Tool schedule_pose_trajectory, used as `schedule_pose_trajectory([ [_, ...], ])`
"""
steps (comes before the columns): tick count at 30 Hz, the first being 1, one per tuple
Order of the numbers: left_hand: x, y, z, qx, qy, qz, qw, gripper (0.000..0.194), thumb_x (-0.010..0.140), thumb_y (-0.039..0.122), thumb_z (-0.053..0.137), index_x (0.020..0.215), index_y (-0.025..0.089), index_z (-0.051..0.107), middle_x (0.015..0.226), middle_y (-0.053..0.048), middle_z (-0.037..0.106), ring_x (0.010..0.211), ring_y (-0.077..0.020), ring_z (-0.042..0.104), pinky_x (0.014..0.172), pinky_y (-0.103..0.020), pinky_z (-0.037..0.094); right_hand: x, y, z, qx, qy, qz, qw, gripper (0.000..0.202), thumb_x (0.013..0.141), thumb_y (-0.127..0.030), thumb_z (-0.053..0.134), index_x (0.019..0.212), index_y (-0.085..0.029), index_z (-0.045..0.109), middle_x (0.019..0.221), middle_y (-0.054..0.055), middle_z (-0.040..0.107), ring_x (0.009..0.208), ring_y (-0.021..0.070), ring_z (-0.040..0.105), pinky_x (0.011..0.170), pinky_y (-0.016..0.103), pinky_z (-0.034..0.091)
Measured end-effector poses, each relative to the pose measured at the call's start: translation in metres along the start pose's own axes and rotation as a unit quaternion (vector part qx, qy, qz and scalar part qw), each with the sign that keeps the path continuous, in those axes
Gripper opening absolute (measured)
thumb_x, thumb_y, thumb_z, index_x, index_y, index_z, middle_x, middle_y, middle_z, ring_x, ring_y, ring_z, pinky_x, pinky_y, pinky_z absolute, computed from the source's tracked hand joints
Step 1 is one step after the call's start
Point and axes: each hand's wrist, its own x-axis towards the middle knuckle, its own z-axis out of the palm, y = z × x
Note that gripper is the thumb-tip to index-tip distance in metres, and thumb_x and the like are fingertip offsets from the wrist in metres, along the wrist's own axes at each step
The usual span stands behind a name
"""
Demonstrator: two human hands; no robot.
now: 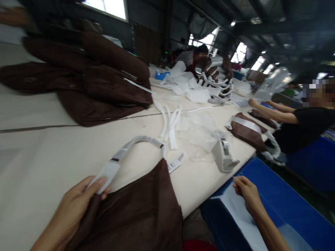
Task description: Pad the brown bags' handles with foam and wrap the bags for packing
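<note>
My left hand (85, 197) is closed around the white-wrapped strap (125, 148) of a brown bag (136, 212). The bag lies at the table's near edge, and its strap arches up to the far corner. A white printed tag (176, 163) sticks out beside that corner. Out to the right, my right hand (246, 191) is above a blue bin (274, 188), its fingers curled together. Whether anything is pinched in them cannot be made out. White sheet material (238, 212) is in the bin just below this hand.
White foam strips (171, 129) and clear plastic bags (196, 132) lie mid-table. A grey tape dispenser (223, 155) stands near the right edge. Brown bags (104, 76) are piled at the back left. A co-worker (306, 118) at right handles plastic near another brown bag (247, 132).
</note>
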Motion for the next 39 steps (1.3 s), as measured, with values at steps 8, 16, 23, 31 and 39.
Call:
schedule_pose_trajectory([
  [8, -0.014, 0.000, 0.006, -0.149, -0.031, 0.030, 0.988, 0.043, 0.067, 0.055, 0.073, 0.079, 0.016, 0.061, 0.059, 0.000, 0.062, 0.053, -0.0138, 0.053, 0.053, -0.022, 0.040, -0.066, -0.070, 0.149, 0.090, -0.436, -0.111, 0.889, 0.034, 0.083, -0.048, 0.069, 0.069, -0.019, 0.059, 0.059, -0.001, 0.056, 0.060, 0.0127, 0.049, 0.061, 0.026, 0.040],
  [16, -0.019, -0.006, 0.006, -0.172, -0.056, 0.077, 0.981, 0.038, 0.077, 0.053, 0.068, 0.075, 0.016, 0.058, 0.063, 0.000, 0.059, 0.057, -0.0130, 0.051, 0.055, -0.023, 0.041, -0.127, -0.087, 0.290, 0.125, -0.594, -0.079, 0.791, 0.041, 0.077, -0.055, 0.074, 0.072, -0.018, 0.057, 0.057, -0.003, 0.058, 0.053, 0.0098, 0.047, 0.055, 0.023, 0.038],
  [23, -0.019, -0.005, 0.001, -0.180, -0.064, 0.071, 0.979, 0.038, 0.079, 0.054, 0.067, 0.077, 0.016, 0.059, 0.063, 0.000, 0.059, 0.057, -0.0140, 0.051, 0.056, -0.024, 0.040, -0.131, -0.065, 0.311, 0.117, -0.581, -0.038, 0.804, 0.048, 0.068, -0.061, 0.077, 0.065, -0.019, 0.054, 0.052, -0.004, 0.055, 0.047, 0.0085, 0.044, 0.050, 0.023, 0.035],
  [31, -0.024, -0.004, 0.000, -0.175, -0.065, 0.090, 0.978, 0.040, 0.087, 0.056, 0.060, 0.076, 0.017, 0.059, 0.064, 0.000, 0.059, 0.058, -0.0142, 0.052, 0.060, -0.025, 0.043, -0.127, -0.066, 0.310, 0.129, -0.607, -0.023, 0.784, 0.045, 0.071, -0.058, 0.077, 0.067, -0.018, 0.056, 0.057, -0.004, 0.058, 0.051, 0.0086, 0.045, 0.053, 0.023, 0.036],
  [39, -0.022, -0.007, -0.002, -0.237, -0.075, 0.058, 0.967, 0.036, 0.085, 0.047, 0.065, 0.067, 0.017, 0.056, 0.060, 0.000, 0.054, 0.057, -0.0128, 0.047, 0.060, -0.024, 0.041, -0.129, -0.061, 0.317, 0.147, -0.629, -0.019, 0.763, 0.034, 0.079, -0.049, 0.072, 0.075, -0.018, 0.059, 0.064, -0.001, 0.065, 0.062, 0.0120, 0.054, 0.060, 0.025, 0.040],
])
